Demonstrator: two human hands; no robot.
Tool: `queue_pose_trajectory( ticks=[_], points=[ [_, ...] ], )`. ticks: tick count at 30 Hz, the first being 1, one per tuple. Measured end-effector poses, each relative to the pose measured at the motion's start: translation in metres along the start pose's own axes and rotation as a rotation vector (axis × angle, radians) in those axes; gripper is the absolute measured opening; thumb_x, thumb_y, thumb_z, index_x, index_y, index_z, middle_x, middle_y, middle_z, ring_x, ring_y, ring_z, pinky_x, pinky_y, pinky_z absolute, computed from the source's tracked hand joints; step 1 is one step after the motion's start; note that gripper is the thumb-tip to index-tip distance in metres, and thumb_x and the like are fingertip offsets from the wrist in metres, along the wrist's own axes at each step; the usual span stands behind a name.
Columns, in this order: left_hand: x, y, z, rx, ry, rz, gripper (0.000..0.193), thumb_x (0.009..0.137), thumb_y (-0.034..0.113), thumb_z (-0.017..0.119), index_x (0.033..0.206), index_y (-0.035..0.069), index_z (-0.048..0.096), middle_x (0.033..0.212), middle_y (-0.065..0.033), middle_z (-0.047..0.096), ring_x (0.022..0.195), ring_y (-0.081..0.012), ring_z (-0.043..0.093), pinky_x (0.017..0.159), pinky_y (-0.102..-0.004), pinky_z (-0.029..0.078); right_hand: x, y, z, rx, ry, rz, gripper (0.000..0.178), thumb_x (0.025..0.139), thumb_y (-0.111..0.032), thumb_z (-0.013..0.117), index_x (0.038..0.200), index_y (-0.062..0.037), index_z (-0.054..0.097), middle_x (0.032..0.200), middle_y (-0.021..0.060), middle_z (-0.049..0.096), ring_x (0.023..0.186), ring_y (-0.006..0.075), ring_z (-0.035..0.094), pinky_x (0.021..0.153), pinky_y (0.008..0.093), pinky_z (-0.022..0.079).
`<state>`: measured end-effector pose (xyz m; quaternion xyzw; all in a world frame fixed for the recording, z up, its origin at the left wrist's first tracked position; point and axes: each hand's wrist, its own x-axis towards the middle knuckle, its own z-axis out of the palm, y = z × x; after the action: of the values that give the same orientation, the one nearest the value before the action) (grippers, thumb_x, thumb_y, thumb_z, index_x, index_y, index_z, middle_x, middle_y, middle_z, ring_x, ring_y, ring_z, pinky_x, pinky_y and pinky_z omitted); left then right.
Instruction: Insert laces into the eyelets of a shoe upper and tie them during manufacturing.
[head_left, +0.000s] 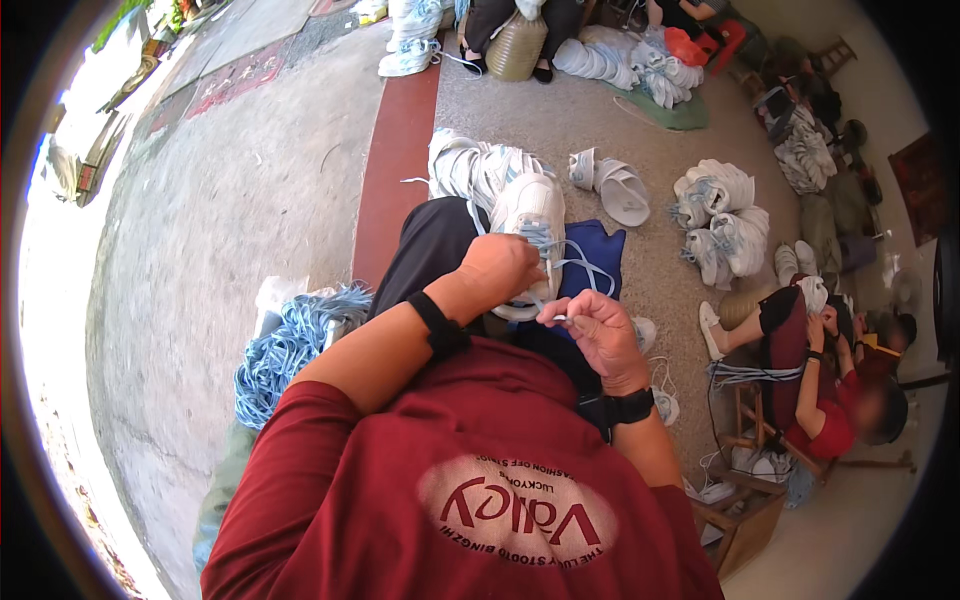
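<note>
A white shoe (530, 205) rests on my lap, toe pointing away from me, with light blue shoelaces (590, 268) threaded through its front and trailing off to the right. My left hand (498, 270) is closed over the near part of the shoe; its fingertips are hidden, so what it grips cannot be made out. Just right of the shoe's heel, my right hand (602, 338) pinches a light-coloured lace end between thumb and forefinger. Blue cloth (598, 245) lies beneath the shoe on its right side.
White shoes (470, 168) are stacked beyond my knees. A heap of blue laces (295, 345) sits at my left. Two white shoe pieces (622, 190) and a shoe pile (735, 240) lie on the floor rightward. A co-worker (825, 400) sits at the right near a wooden stool (745, 510).
</note>
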<state>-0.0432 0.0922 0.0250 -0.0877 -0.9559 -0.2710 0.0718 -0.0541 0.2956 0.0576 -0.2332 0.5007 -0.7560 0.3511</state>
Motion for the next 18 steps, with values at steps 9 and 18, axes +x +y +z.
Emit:
queue_pose_trajectory(
  ticks=[9,18],
  points=[
    [0.001,0.010,-0.020,0.343,-0.182,-0.073,0.011,0.070,0.013,0.058,0.077,0.007,0.065,0.079,-0.0118,0.065,0.077,-0.0270,0.064,0.069,-0.0367,0.051,0.011,0.020,-0.046,-0.478,0.216,-0.083,0.014,0.089,-0.007,0.048,0.076,-0.0041,0.049,0.069,-0.0004,0.050,0.063,0.0078,0.045,0.061,0.0224,0.038],
    [-0.100,-0.089,-0.086,-0.156,0.098,-0.556,0.007,0.076,0.008,0.058,0.075,0.003,0.063,0.068,-0.0144,0.062,0.066,-0.0279,0.063,0.060,-0.0366,0.048,-0.055,0.004,-0.112,-1.189,0.441,-0.068,0.008,0.073,-0.004,0.063,0.079,-0.0007,0.059,0.065,0.0053,0.053,0.059,0.0141,0.050,0.055,0.0273,0.040]
  ],
)
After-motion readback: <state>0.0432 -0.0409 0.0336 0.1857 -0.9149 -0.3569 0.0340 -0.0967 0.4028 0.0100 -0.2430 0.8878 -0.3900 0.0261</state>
